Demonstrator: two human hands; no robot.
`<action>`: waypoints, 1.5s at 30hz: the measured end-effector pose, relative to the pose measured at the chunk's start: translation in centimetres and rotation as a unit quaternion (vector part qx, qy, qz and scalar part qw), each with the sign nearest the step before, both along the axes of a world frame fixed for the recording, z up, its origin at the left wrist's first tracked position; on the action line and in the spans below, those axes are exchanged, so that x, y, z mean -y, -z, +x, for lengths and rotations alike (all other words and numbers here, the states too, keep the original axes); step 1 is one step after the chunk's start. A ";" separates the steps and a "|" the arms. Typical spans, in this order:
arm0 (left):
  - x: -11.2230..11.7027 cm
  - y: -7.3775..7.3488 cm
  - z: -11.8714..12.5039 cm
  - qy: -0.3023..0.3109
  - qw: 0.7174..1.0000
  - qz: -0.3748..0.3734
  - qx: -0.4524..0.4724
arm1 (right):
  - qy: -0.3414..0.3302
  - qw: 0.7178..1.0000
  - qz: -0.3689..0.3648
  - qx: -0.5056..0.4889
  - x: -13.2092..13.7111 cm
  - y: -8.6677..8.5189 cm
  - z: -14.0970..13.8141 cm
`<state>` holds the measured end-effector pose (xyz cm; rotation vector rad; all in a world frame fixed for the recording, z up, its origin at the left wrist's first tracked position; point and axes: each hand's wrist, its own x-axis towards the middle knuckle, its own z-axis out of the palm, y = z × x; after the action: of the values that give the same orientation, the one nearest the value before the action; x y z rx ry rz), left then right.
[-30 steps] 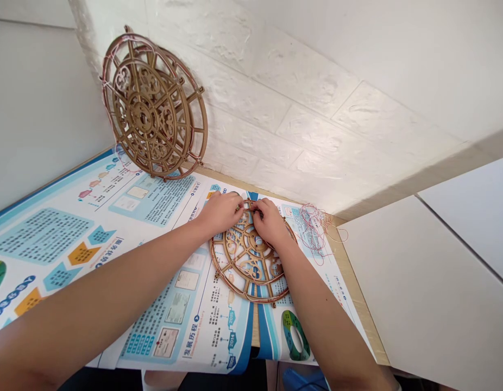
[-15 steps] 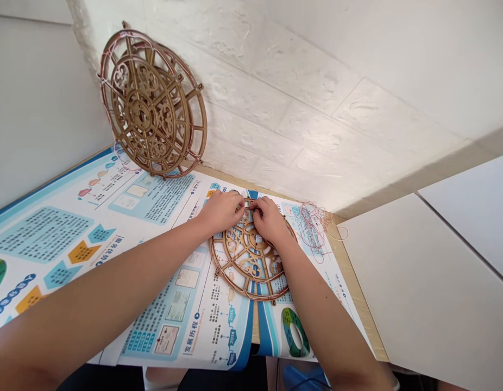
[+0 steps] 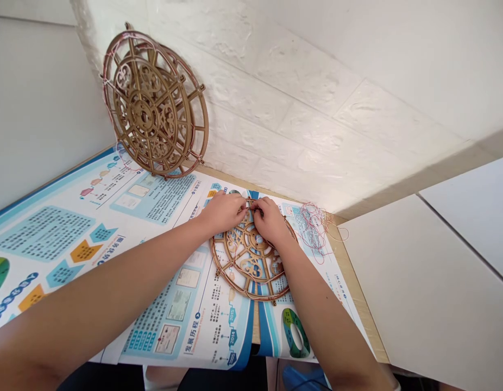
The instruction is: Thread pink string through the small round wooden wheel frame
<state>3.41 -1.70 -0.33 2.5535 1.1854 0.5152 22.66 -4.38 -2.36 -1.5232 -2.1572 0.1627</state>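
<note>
A round wooden openwork wheel lies flat on printed posters covering the table. Thin red thread runs round its rim. My left hand and my right hand rest on the wheel's far edge, fingertips meeting in a pinch at the rim. Both hands are closed on the thread or rim there; what exactly sits between the fingers is too small to make out. A loose tangle of red thread lies just right of my right hand.
Two similar wooden wheels, wound with red thread, lean upright against the white brick-pattern wall at the back left. The table's right edge runs beside white panels.
Almost nothing has moved. My fingertips have shifted slightly at the wheel's far rim; the wheel stays in place.
</note>
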 end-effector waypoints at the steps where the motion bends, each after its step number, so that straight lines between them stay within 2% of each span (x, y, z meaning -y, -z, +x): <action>1: 0.0 0.0 0.0 -0.003 1.000 -0.001 0.003 | 0.002 1.000 -0.002 0.000 0.0 0.0 0.0; 7: -0.2 0.0 -0.1 -0.015 1.000 0.012 0.021 | 0.005 1.000 -0.002 0.001 0.0 -0.1 -0.1; 31: -0.4 0.6 0.0 -0.011 1.000 0.001 0.000 | -0.002 1.000 0.003 0.002 0.0 0.0 0.1; 45: -0.2 0.2 0.0 -0.003 1.000 -0.003 0.002 | 0.001 1.000 -0.001 0.002 0.0 0.0 0.0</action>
<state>3.41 -1.50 -0.56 2.5420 1.1921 0.5176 22.68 -4.38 -2.32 -1.5277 -2.1607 0.1616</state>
